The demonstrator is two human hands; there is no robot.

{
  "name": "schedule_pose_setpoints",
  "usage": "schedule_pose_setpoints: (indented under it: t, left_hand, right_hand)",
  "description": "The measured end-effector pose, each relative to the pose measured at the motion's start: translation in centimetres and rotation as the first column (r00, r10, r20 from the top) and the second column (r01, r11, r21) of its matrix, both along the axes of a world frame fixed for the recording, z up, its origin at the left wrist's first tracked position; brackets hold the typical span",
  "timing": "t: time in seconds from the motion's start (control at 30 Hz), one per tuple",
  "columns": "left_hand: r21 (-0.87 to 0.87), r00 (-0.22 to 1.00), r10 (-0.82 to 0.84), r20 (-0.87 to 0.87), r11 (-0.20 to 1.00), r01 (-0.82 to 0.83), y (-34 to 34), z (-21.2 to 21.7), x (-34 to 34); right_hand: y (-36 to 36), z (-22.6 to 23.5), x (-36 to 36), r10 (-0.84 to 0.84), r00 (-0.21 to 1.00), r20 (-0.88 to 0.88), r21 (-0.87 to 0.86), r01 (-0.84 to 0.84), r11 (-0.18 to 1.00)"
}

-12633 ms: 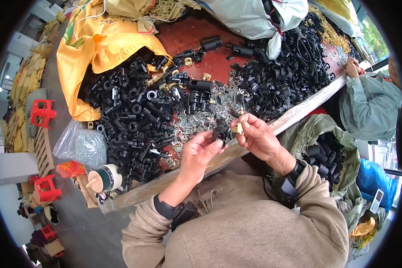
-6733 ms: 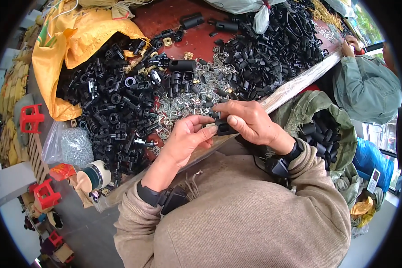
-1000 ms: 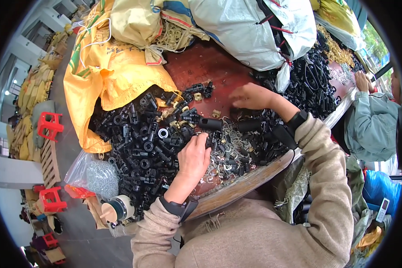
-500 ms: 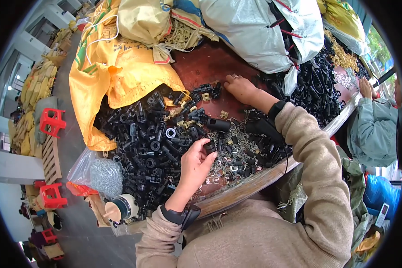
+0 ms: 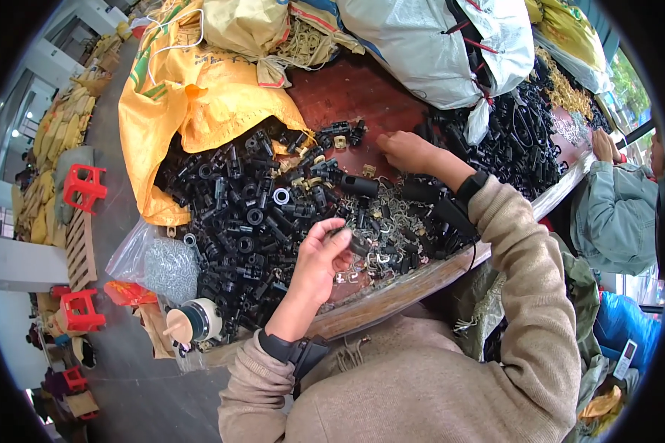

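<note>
My left hand [image 5: 319,258] is closed with thumb and fingers on a short black plastic part [image 5: 358,244], held tilted above loose metal clips [image 5: 391,225]. To the far right of it, my right hand [image 5: 412,153] rests low over the red tabletop [image 5: 347,92], its fingers curled inward. What those fingers hold, if anything, is hidden. Beside the right hand lie a small brass-coloured piece [image 5: 340,142] and several black fittings. A larger black cylinder [image 5: 360,184] sits between my two hands. Left of my left hand spreads a heap of black tubular parts [image 5: 236,221].
An orange woven sack [image 5: 192,118] spills over the heap. White sacks [image 5: 406,44] stand at the back. A clear bag of small metal pieces [image 5: 171,267] and a round jar [image 5: 192,323] sit at the left edge. Another person [image 5: 615,214] works at the right.
My left hand has moved slightly down and left, and the black part in it has tilted. My right hand has drawn a little right and nearer, its fingers more curled.
</note>
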State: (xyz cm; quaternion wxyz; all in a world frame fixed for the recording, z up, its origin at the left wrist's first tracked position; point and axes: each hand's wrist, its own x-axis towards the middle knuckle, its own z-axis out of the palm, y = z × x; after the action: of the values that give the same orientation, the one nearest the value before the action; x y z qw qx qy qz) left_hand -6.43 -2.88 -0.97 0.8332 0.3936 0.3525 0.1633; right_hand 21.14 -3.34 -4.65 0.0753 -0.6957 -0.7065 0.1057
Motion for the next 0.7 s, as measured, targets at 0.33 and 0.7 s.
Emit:
schedule_pose_setpoints:
  t: [0.33,0.7]
  left_hand:
    - [-0.431,0.954,0.301,-0.010,0.859,-0.276,-1.2,-0.3,1.1]
    - [-0.457,0.992,0.113,0.058,0.886,-0.074,-3.2,-1.6,0.5]
  right_hand:
    - [-8.2,4.0,-8.5,-0.083,0.580,-0.810,0.043,0.199,0.979]
    - [-11.4,2.5,-13.5,0.075,0.645,-0.760,0.366,0.329,0.871]
